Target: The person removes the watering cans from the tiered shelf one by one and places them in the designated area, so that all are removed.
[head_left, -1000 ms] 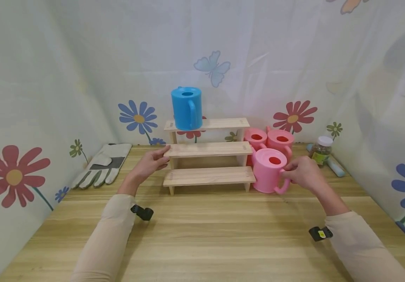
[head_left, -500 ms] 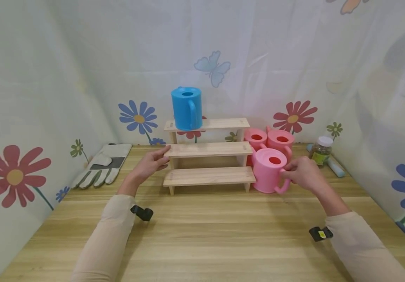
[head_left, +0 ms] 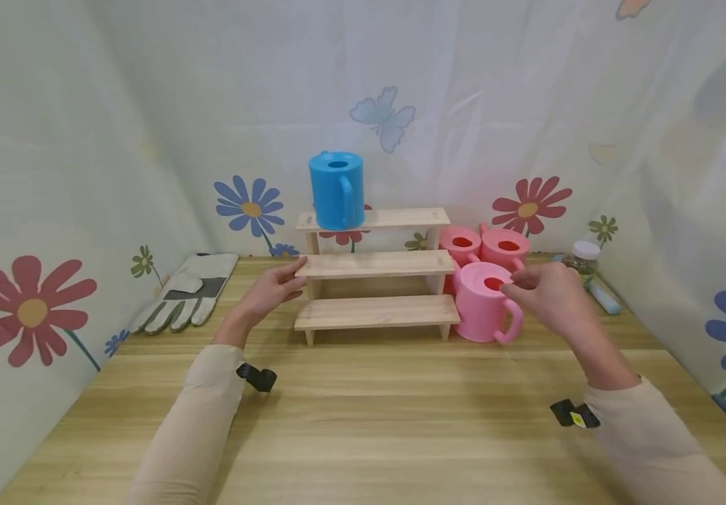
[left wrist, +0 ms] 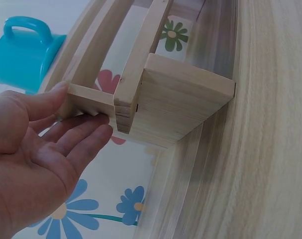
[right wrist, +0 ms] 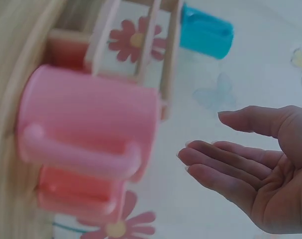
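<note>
Right hand point(head_left: 555, 298): thumb spread from near-straight fingers, nothing in it. Just off its fingertips, to the left and slightly below: pink mug point(head_left: 479, 315) with a holed top, upright on the table point(head_left: 388, 421), handle toward the hand, not touched. Past that mug, farther from the hand: two darker pink mugs point(head_left: 492, 245) close together. Beyond the hand, to its right: white-lidded jar point(head_left: 580, 261), pale blue tube point(head_left: 605, 298) next to it.

Left hand point(head_left: 268, 291): pinching the left end of the middle board point(head_left: 375, 264) of a three-step wooden rack, thumb on top, fingers below. Up and right of that hand, blue mug point(head_left: 331, 191) stands on the top board point(head_left: 400, 219), handle facing out. Left of the hand: work glove point(head_left: 189, 291), flat.
</note>
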The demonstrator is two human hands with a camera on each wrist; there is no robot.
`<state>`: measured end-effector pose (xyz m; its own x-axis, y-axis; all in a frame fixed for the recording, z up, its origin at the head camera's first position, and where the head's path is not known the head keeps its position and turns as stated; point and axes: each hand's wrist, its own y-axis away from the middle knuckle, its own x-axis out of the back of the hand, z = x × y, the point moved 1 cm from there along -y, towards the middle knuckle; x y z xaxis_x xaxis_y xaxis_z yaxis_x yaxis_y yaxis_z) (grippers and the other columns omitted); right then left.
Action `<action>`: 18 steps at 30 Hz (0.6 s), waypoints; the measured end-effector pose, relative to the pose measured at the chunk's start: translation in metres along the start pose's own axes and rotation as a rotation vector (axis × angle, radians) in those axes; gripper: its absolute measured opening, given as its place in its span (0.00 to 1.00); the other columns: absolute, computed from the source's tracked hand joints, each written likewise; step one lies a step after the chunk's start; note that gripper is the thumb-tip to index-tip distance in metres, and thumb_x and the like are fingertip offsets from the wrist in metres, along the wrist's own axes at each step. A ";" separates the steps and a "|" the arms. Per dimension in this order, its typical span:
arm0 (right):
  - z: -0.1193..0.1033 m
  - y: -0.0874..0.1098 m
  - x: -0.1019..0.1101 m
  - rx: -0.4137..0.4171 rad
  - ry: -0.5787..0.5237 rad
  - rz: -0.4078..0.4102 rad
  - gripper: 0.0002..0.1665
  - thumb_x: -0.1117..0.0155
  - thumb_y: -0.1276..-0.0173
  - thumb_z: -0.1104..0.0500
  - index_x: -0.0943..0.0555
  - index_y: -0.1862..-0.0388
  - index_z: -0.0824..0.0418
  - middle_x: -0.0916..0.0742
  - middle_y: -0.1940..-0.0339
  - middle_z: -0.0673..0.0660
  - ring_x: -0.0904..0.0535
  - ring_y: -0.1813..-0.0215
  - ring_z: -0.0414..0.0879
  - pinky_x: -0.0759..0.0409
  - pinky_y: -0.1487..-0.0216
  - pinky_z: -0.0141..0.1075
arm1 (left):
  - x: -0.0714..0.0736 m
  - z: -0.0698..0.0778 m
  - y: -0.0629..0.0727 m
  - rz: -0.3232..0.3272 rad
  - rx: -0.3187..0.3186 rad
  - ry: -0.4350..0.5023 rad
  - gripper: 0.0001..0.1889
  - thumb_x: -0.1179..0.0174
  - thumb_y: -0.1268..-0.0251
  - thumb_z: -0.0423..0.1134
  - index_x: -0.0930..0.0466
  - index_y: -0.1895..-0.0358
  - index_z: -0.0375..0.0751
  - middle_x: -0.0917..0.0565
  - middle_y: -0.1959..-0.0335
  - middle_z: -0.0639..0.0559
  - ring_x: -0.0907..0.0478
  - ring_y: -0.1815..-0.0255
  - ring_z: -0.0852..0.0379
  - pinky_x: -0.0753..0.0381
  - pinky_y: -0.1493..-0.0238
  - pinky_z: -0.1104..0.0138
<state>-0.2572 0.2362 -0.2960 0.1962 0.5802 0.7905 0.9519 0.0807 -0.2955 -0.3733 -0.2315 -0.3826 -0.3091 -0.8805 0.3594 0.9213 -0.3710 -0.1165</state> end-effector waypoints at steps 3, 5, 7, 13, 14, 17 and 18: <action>-0.023 -0.001 0.002 0.069 -0.009 0.030 0.20 0.29 0.32 0.56 0.14 0.51 0.72 0.11 0.58 0.68 0.15 0.55 0.62 0.13 0.58 0.52 | 0.000 0.000 0.000 0.012 0.017 0.008 0.31 0.50 0.20 0.40 0.48 0.20 0.49 0.49 0.19 0.51 0.41 0.24 0.46 0.31 0.30 0.53; -0.037 -0.005 0.002 0.110 -0.033 0.052 0.18 0.29 0.32 0.56 0.13 0.52 0.70 0.11 0.59 0.66 0.15 0.56 0.60 0.13 0.58 0.51 | 0.000 0.000 0.001 0.014 0.016 0.008 0.31 0.50 0.20 0.40 0.48 0.20 0.48 0.49 0.19 0.49 0.41 0.24 0.46 0.32 0.30 0.52; -0.050 -0.011 0.000 0.142 -0.074 0.076 0.17 0.29 0.32 0.55 0.12 0.53 0.68 0.10 0.60 0.64 0.14 0.56 0.58 0.13 0.59 0.49 | 0.000 0.000 0.001 0.015 0.012 0.009 0.31 0.50 0.20 0.40 0.48 0.20 0.48 0.49 0.19 0.47 0.41 0.24 0.45 0.31 0.30 0.53; -0.087 -0.034 -0.010 0.167 -0.221 0.160 0.19 0.29 0.32 0.53 0.12 0.49 0.64 0.10 0.56 0.60 0.13 0.52 0.54 0.13 0.55 0.46 | -0.001 -0.001 0.000 0.019 0.013 -0.002 0.30 0.50 0.20 0.40 0.46 0.20 0.48 0.47 0.20 0.47 0.40 0.24 0.45 0.30 0.31 0.55; -0.094 -0.038 -0.012 0.170 -0.256 0.174 0.19 0.29 0.32 0.53 0.12 0.48 0.64 0.10 0.55 0.60 0.13 0.52 0.53 0.13 0.53 0.46 | -0.001 -0.001 0.000 0.019 0.014 -0.004 0.30 0.50 0.20 0.40 0.46 0.20 0.48 0.47 0.20 0.47 0.40 0.24 0.45 0.30 0.31 0.55; -0.113 -0.051 -0.017 0.186 -0.346 0.194 0.19 0.28 0.33 0.54 0.12 0.48 0.63 0.10 0.54 0.59 0.13 0.52 0.51 0.14 0.50 0.44 | -0.001 0.001 -0.001 0.021 0.010 -0.008 0.29 0.50 0.20 0.40 0.46 0.20 0.48 0.47 0.20 0.46 0.40 0.25 0.44 0.30 0.31 0.54; -0.118 -0.055 -0.020 0.191 -0.373 0.194 0.19 0.27 0.34 0.55 0.13 0.48 0.63 0.10 0.54 0.59 0.13 0.51 0.51 0.14 0.49 0.44 | -0.001 0.000 -0.001 0.023 0.008 -0.007 0.29 0.51 0.20 0.40 0.46 0.20 0.48 0.47 0.20 0.46 0.40 0.25 0.44 0.30 0.31 0.54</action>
<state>-0.2857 0.1246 -0.2321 0.2347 0.8484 0.4744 0.8388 0.0698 -0.5399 -0.3742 -0.2301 -0.3823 -0.2867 -0.8866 0.3629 0.9298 -0.3488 -0.1174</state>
